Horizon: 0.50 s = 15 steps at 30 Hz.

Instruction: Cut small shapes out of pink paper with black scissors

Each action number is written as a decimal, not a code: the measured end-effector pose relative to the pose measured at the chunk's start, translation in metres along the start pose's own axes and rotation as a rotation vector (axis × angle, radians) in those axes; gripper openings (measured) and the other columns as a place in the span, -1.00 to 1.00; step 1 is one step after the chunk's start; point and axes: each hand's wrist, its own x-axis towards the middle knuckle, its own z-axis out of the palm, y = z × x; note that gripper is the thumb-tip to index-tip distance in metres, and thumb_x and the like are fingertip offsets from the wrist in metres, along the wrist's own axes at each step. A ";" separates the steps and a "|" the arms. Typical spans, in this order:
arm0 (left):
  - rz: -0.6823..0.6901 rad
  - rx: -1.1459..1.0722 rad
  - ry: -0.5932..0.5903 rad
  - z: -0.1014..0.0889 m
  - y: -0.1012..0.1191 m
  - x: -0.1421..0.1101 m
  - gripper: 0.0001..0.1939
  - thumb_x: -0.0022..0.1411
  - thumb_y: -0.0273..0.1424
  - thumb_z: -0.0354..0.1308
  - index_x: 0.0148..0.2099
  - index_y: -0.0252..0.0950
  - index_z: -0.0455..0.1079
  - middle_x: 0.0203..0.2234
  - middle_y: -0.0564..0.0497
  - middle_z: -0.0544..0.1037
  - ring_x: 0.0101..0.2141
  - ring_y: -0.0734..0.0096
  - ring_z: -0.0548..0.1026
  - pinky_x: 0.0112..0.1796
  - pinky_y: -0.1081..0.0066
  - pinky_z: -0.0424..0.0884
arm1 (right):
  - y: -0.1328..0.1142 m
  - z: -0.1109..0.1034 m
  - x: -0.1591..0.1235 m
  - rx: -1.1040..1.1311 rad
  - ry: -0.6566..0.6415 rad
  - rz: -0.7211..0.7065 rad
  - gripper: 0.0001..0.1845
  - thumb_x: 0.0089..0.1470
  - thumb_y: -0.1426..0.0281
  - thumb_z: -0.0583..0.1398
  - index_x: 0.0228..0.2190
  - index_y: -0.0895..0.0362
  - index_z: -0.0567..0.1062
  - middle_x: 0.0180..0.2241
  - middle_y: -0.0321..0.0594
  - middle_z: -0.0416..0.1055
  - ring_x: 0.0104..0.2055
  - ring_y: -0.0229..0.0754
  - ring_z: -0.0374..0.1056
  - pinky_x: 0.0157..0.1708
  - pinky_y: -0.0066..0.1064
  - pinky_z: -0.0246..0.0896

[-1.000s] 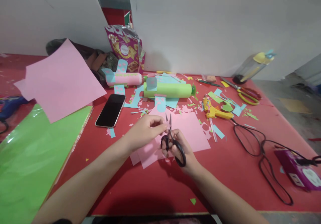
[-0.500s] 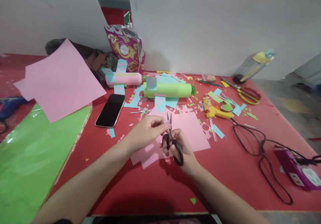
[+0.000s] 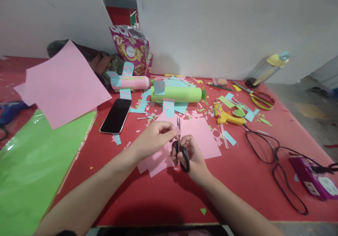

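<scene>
My left hand [image 3: 155, 137] pinches a small piece of pink paper [image 3: 176, 130] between thumb and fingers. In my right hand [image 3: 195, 160] are black-handled scissors [image 3: 185, 161], their blades pointing away from me with a narrow gap at the tips. The blades stand against the pink piece; whether they bite into it I cannot make out. Beneath both hands lie pink paper sheets [image 3: 204, 139] on the red table. Just beyond sits a green paper-wrapped bottle [image 3: 179, 94] with light blue paper fins, and behind it to the left a pink-wrapped bottle [image 3: 134, 83].
A phone [image 3: 116, 116] lies left of my hands, near a large pink sheet [image 3: 66, 84] and a green sheet [image 3: 39, 165]. To the right are a yellow glue gun [image 3: 228, 118] with its cord, a purple box [image 3: 314, 178] and larger scissors [image 3: 260, 98]. Paper scraps litter the table.
The scissors' handles have drawn closer together and the blade gap has narrowed. My left hand stays almost in place with the pink piece.
</scene>
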 end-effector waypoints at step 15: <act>0.023 0.388 -0.286 -0.010 0.007 -0.001 -0.83 0.01 -0.45 -0.04 -0.55 -0.33 0.31 -0.64 0.12 0.38 -0.53 0.53 0.31 -0.48 0.56 0.18 | 0.001 -0.006 0.004 0.038 0.171 -0.191 -0.69 -0.15 0.38 0.25 -0.42 0.04 0.18 -0.45 -0.40 0.27 -0.44 -0.35 0.23 -0.41 -0.47 0.14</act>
